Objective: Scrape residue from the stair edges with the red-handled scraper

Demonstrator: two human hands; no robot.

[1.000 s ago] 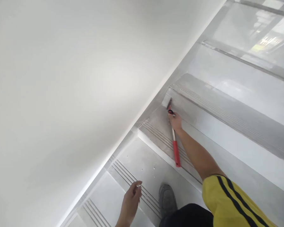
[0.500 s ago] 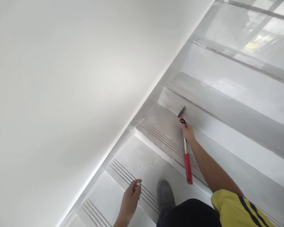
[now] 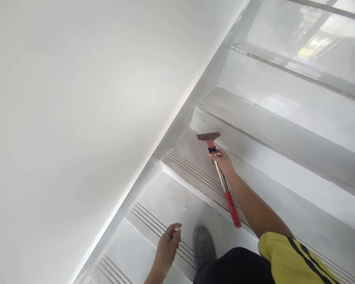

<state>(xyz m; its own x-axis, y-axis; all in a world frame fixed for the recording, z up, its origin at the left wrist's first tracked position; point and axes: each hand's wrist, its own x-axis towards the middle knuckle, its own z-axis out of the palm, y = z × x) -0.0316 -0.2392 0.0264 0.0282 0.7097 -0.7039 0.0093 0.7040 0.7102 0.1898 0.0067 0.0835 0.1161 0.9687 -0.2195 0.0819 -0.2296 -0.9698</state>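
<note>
Pale grey stairs with grooved nosings are seen running up beside a plain white wall. A red-handled scraper is gripped near its blade end by the right hand, fingers wrapped tight round the metal shaft, blade held over the tread by the riser. The left hand is held loose in the air, fingers half curled, nothing in it. A dark shoe is planted on the lower step.

The right hand hides part of the scraper shaft. At the frame's bottom edge, the left hand forearm and the shoe are cut off.
</note>
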